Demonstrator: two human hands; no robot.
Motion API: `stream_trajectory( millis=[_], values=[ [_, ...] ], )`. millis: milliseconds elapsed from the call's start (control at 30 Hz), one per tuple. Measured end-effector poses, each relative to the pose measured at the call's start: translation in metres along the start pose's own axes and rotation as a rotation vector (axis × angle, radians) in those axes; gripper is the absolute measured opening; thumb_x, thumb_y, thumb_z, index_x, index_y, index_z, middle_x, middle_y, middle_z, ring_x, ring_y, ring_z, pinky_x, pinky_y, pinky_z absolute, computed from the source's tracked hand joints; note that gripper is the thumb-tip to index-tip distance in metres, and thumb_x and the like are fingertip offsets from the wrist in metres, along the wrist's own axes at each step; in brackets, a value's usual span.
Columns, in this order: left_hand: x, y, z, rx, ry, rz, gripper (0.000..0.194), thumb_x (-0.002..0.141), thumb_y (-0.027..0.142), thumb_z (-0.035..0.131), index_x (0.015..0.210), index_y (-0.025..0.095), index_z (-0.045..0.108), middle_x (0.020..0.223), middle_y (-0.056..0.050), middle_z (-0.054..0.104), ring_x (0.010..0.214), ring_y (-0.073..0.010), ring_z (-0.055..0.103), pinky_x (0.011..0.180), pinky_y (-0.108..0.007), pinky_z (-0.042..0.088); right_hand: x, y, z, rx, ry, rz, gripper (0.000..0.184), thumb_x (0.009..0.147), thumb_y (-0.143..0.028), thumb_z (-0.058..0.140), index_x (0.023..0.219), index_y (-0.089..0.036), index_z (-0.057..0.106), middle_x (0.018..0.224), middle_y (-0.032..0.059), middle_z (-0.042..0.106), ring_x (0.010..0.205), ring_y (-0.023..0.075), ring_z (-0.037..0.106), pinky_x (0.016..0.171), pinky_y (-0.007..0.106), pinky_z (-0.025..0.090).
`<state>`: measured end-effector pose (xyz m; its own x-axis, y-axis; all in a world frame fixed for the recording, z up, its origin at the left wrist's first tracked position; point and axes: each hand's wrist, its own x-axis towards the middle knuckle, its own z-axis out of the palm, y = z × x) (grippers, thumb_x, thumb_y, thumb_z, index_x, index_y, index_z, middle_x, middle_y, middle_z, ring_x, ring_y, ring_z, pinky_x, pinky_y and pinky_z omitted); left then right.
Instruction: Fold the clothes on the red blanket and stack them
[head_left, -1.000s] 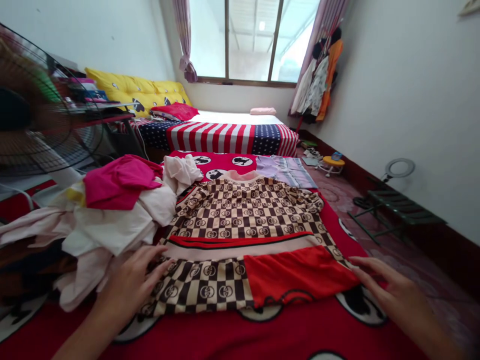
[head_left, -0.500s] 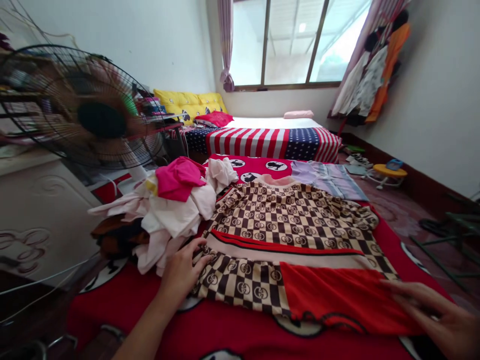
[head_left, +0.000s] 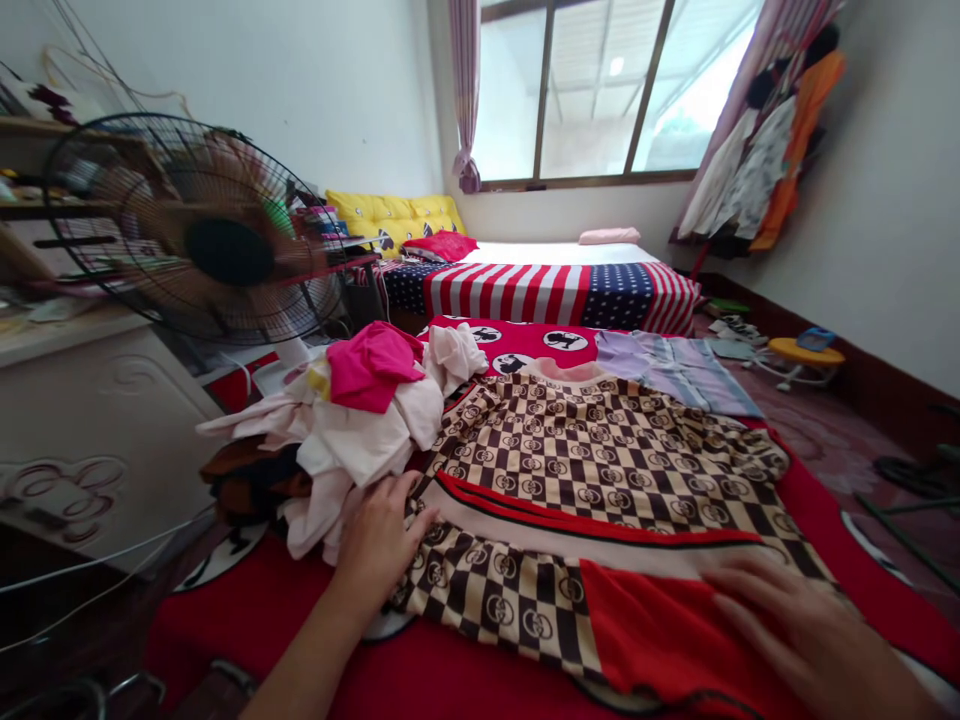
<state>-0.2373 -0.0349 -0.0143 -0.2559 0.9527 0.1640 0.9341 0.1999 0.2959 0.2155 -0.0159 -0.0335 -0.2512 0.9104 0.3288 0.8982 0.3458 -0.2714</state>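
Note:
A brown-and-beige checkered top (head_left: 570, 440) with a pink collar lies spread in front of me, its lower part folded up. Across that fold run red, black and pale pink bands, and a plain red panel (head_left: 652, 620) covers the near right. At its left edge rests my left hand (head_left: 382, 535), thumb and fingers apart on the cloth. My right hand (head_left: 802, 620) is blurred by motion; its fingers stretch flat over the red panel and pale band. Left of the top is a heap of white clothes (head_left: 352, 435) with a bright pink garment (head_left: 375, 365) on it.
A red patterned cloth (head_left: 465, 680) covers the surface under the clothes. Beyond the top lies a folded lilac-and-grey garment (head_left: 675, 370). A caged fan (head_left: 225, 250) stands at left by a white cabinet (head_left: 90, 430). Behind are a bed (head_left: 517, 290) and a yellow stool (head_left: 806, 355).
My right hand has moved left and inward from the top's right edge onto the red panel and pale band. My left hand stays at the left edge. The view has shifted slightly.

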Motion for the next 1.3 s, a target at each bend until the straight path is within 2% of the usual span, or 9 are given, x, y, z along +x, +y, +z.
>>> stream_trajectory(
  millis=[100,267,467,633,733,867,1000,1200,1300],
  values=[
    [0.002,0.002,-0.004,0.081,-0.039,-0.107,0.048,0.084,0.047,0.054,0.121,0.018,0.059,0.111,-0.013,0.067,0.1,-0.0316,0.063,0.084,-0.04,0.048,0.035,-0.032,-0.002,-0.004,-0.219,-0.027,0.019,0.081,-0.039,0.054,0.078,-0.031,0.071,0.089,0.0053,0.07,0.074,0.0224,0.067,0.065,0.033,0.052],
    [0.0,0.002,-0.008,0.086,-0.093,-0.169,0.039,0.08,0.054,0.055,0.101,0.024,0.068,0.093,-0.01,0.073,0.092,-0.0322,0.066,0.074,-0.037,0.048,0.12,-0.108,0.004,0.218,-0.258,-0.205,0.018,0.084,-0.032,0.055,0.08,-0.024,0.071,0.085,0.0047,0.069,0.07,0.0159,0.063,0.063,0.026,0.047],
    [-0.005,-0.005,0.001,-0.017,-0.045,-0.157,0.029,0.08,0.047,0.058,0.096,0.026,0.071,0.086,-0.005,0.074,0.086,-0.0278,0.069,0.069,-0.032,0.048,0.222,-0.223,0.073,0.479,-0.225,-0.213,0.022,0.082,-0.016,0.057,0.101,-0.018,0.068,0.097,0.0047,0.07,0.086,0.0144,0.064,0.077,0.024,0.05],
    [-0.008,-0.014,0.01,-0.106,0.037,-0.073,0.021,0.079,0.038,0.06,0.092,0.026,0.071,0.081,-0.003,0.074,0.079,-0.0246,0.07,0.064,-0.03,0.049,0.259,-0.279,0.124,0.366,-0.254,-0.117,0.04,0.067,-0.013,0.067,0.107,-0.009,0.064,0.113,0.0174,0.064,0.105,0.0273,0.061,0.089,0.034,0.047],
    [-0.009,-0.017,0.014,-0.142,0.061,-0.026,0.019,0.079,0.035,0.059,0.091,0.026,0.07,0.081,-0.003,0.074,0.077,-0.0255,0.071,0.063,-0.032,0.051,0.267,-0.287,0.138,0.32,-0.271,-0.012,0.052,0.057,-0.019,0.075,0.106,-0.007,0.064,0.12,0.0252,0.058,0.111,0.0365,0.057,0.089,0.041,0.048],
    [-0.008,-0.019,0.014,-0.195,0.06,0.015,0.015,0.079,0.032,0.058,0.087,0.026,0.069,0.079,-0.002,0.074,0.075,-0.0244,0.071,0.062,-0.031,0.052,0.277,-0.281,0.144,0.355,-0.278,0.073,0.03,0.054,-0.008,0.069,0.084,-0.01,0.069,0.106,0.0226,0.066,0.11,0.0381,0.058,0.088,0.043,0.047],
    [-0.006,-0.019,0.014,-0.331,0.066,0.058,0.016,0.079,0.03,0.057,0.088,0.024,0.069,0.081,-0.002,0.074,0.075,-0.0222,0.07,0.066,-0.029,0.054,0.287,-0.264,0.144,0.521,-0.222,0.166,0.016,0.054,-0.006,0.064,0.067,-0.015,0.065,0.085,0.012,0.071,0.095,0.0312,0.065,0.083,0.038,0.05],
    [-0.01,-0.01,0.013,-0.596,0.082,0.148,0.025,0.077,0.025,0.061,0.1,0.021,0.069,0.094,-0.003,0.074,0.085,-0.02,0.07,0.078,-0.026,0.056,0.279,-0.225,0.136,0.938,-0.052,0.348,0.019,0.071,-0.02,0.052,0.087,-0.019,0.062,0.07,0.0005,0.065,0.064,0.0144,0.065,0.058,0.023,0.053],
    [-0.014,-0.002,0.015,-0.613,0.055,0.181,0.027,0.076,0.023,0.064,0.102,0.022,0.069,0.099,-0.003,0.074,0.09,-0.0202,0.069,0.083,-0.027,0.055,0.269,-0.205,0.134,1.099,-0.037,0.431,0.014,0.072,-0.025,0.053,0.082,-0.019,0.059,0.056,-0.0024,0.058,0.047,0.0123,0.057,0.045,0.023,0.049]
  ],
)
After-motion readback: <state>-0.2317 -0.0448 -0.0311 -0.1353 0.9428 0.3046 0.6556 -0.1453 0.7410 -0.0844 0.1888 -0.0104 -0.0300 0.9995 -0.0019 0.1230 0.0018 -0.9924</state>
